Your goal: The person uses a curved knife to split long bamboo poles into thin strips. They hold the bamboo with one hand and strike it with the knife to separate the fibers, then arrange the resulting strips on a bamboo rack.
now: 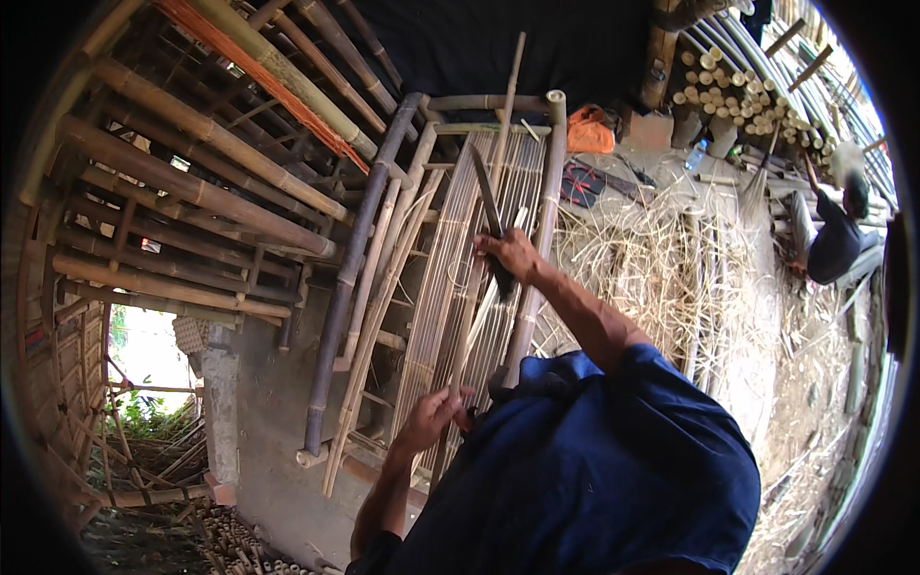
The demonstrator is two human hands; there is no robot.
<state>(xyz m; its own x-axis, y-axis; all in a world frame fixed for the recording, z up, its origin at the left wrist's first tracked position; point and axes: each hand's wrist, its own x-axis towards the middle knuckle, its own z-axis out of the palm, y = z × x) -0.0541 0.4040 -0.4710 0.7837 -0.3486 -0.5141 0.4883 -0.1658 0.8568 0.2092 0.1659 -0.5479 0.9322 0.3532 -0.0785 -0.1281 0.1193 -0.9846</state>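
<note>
My right hand [510, 255] is closed round the handle of a long knife [487, 192]. Its dark blade points away from me, over a slatted bamboo bench [439, 259]. Nearer my body, my left hand [433, 419] grips a long bamboo strip [464, 326]. The strip slants away along the bench and passes under or beside my right hand; the exact contact is hidden. Beyond it, a bamboo stick [510, 105] in the same line reaches past the bench's far end; I cannot tell whether it is one piece with the strip.
Stacked bamboo poles [206, 206] fill the left side. Shavings [661, 268] litter the floor at right, near an orange bag [589, 131] and a water bottle [696, 154]. Another person [836, 235] sits at far right, below a pile of cut bamboo [733, 96].
</note>
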